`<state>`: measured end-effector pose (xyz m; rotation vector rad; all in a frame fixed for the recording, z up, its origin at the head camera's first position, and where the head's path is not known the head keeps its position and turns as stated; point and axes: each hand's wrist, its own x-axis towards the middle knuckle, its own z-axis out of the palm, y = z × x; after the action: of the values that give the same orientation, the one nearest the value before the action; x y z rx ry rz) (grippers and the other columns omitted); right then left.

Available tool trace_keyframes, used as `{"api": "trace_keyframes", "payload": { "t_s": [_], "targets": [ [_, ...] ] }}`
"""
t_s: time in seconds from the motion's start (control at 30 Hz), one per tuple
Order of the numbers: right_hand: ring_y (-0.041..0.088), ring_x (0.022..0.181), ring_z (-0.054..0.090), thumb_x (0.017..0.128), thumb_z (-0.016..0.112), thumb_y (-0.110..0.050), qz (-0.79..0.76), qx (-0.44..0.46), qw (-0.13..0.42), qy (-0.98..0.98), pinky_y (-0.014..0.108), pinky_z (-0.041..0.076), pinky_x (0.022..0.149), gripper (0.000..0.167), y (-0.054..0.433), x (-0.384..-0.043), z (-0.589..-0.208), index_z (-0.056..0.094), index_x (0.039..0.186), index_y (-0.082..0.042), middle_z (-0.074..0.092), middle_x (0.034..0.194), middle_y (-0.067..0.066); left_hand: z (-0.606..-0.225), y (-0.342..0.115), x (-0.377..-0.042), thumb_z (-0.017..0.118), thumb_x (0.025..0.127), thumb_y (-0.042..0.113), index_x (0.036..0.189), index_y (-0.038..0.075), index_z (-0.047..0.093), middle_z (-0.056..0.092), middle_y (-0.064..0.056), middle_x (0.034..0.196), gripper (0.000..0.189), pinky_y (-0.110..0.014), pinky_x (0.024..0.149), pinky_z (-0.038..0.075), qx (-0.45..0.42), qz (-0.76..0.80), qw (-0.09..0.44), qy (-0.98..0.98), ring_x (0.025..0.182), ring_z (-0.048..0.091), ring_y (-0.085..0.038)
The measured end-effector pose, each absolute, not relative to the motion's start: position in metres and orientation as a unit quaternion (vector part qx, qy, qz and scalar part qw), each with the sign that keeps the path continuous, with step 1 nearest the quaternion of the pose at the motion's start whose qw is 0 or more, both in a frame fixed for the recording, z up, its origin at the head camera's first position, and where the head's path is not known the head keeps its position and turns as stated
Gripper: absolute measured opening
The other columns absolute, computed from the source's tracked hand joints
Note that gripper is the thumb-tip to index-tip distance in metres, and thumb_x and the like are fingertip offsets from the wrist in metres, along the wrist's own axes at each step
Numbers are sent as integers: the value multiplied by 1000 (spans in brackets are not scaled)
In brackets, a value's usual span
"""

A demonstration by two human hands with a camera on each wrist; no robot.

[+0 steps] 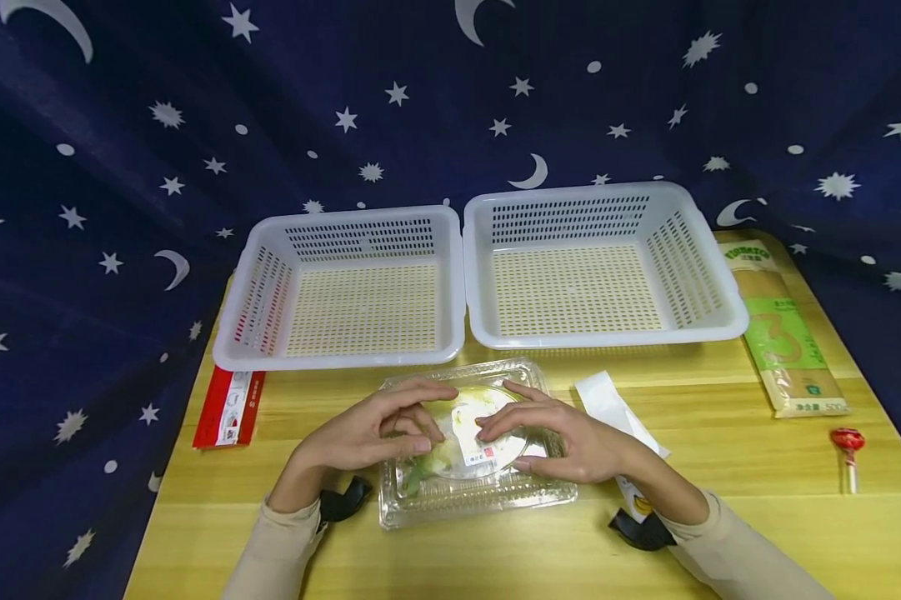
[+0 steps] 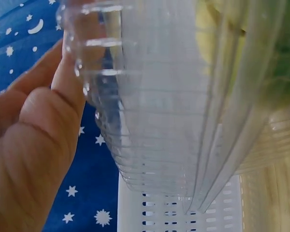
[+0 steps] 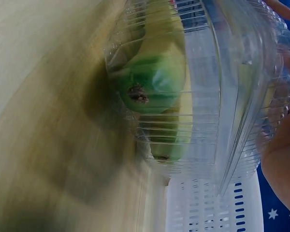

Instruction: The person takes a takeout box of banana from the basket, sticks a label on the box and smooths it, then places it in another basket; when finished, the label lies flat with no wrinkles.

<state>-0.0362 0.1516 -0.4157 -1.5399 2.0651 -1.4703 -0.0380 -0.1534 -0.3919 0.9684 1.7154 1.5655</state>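
**Clear container: status and fault risks**

Far left, a red packet lies on the table, partly hidden by the left basket. The left hand is released: its fingers reach loosely over the lid, grasping nothing.

The clear container rests on the table in front of both baskets, slightly rotated, with yellow-green fruit inside and a white label on top. The lid appears seated; latch engagement cannot be confirmed.

CAUTION: Uneven finger pressure could flex the thin plastic and spring the lid. Lifting by the lid alone could part it from the base and spill the fruit.

The right hand is also released, fingers bent loosely over the label, without a grip. Just beside the container, a paper strip runs partly beneath the right wrist; the black strap could drag it. The right basket stands behind; pushing the container forward could strike its front rim. Far right are a green-banded packet and a red lollipop.
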Motion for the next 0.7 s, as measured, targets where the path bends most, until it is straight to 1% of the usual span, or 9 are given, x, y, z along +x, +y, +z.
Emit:
{"api": "trace_keyframes", "payload": {
  "t_s": [0.07,0.13,0.17,0.23,0.37,0.53,0.6,0.67,0.7],
  "targets": [
    [24,122,60,86,65,-1,-492,-517,90,694,32,6,125,43,152,-36,-416,60,127,-12,66,126,3,-392,-154,-39,56,98,4,147,-4,34,55,-27,124,55,-30,80,58,376,586,315,645,94,66,-29],
    [24,122,60,85,66,-1,-490,-517,90,697,32,6,125,43,152,-36,-415,60,127,-12,66,126,2,-392,-153,-39,56,98,6,147,-2,36,64,-23,107,54,-29,74,59,384,568,330,649,85,68,-22],
    [24,123,60,85,66,-1,-488,-517,91,698,33,6,125,43,152,-35,-415,60,127,-13,66,126,2,-392,-153,-39,56,99,8,147,-2,36,67,-21,101,53,-29,72,58,388,558,336,652,82,68,-20],
    [24,123,60,86,65,-2,-484,-519,92,698,34,6,125,43,152,-35,-415,60,127,-13,66,126,2,-393,-152,-39,57,99,10,147,-1,37,69,-18,96,52,-29,70,58,389,545,344,658,80,68,-20],
    [24,124,59,89,65,-5,-477,-523,89,700,35,7,125,40,152,-34,-414,60,127,-12,65,126,2,-393,-151,-37,57,99,13,147,1,38,63,-19,109,53,-30,74,59,385,539,350,663,85,68,-31],
    [25,126,57,88,66,-5,-478,-521,84,702,33,10,124,41,155,-34,-411,60,127,-12,65,127,2,-391,-151,-37,56,100,11,147,-2,36,55,-23,120,53,-32,78,59,400,544,343,653,88,68,-29],
    [26,128,55,85,67,-2,-485,-517,75,701,33,14,124,43,159,-36,-408,60,127,-11,65,127,4,-389,-154,-36,56,99,9,147,-3,35,50,-24,130,53,-33,83,59,398,550,337,652,93,67,-30],
    [26,130,52,82,69,1,-496,-515,61,696,33,17,123,47,166,-40,-403,60,127,-8,63,129,7,-387,-159,-36,57,98,5,147,-3,35,48,-25,133,54,-34,88,57,395,555,323,657,98,65,-32],
    [27,131,51,79,69,4,-506,-509,50,694,33,20,122,49,174,-44,-400,60,126,-6,63,129,9,-387,-164,-37,57,97,2,146,-3,36,47,-25,135,54,-35,90,56,397,554,306,665,101,64,-33]
  ]
}}
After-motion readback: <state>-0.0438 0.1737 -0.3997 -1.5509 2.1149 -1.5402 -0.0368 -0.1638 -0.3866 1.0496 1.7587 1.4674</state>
